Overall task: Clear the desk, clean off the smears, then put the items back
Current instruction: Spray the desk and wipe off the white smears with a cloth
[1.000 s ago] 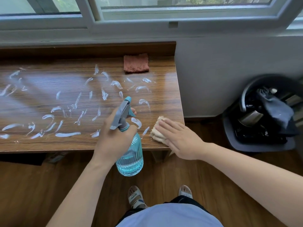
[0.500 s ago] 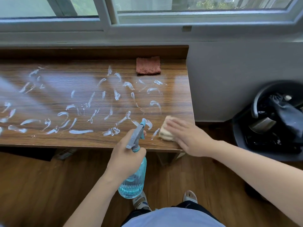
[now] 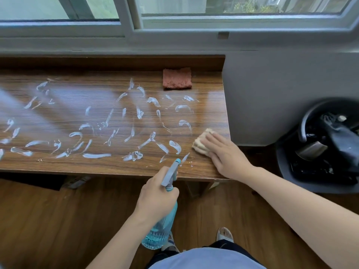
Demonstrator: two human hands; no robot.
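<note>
A glossy wood-grain table [image 3: 58,117] runs along a grey wall beneath a sliding window [image 3: 174,14], and a wood plank floor [image 3: 48,220] shows below its near edge. White smears [image 3: 97,155] cover most of the tabletop, spreading from just in front of both hands far out to the left; they are too many and too run together to count.

There are two cloths. A reddish-brown cloth [image 3: 177,78] lies flat at the back edge of the table, well beyond the hands. A cream cloth [image 3: 201,141] sits near the right front corner under the right hand [image 3: 225,154], whose straight fingers lie flat on top of it, palm down, forearm reaching in from the lower right.

There is one spray bottle [image 3: 161,228], pale blue with a grey trigger head. The left hand [image 3: 157,197] is curled around its neck, holding it just off the table's near edge, the nozzle tilted up toward the smears and the ribbed body hanging over the floor.

To the right of the right hand, past the table end, one dark bin [image 3: 320,150] on the floor holds dark items I cannot make out. Two sandalled feet [image 3: 224,234] show at the bottom.
</note>
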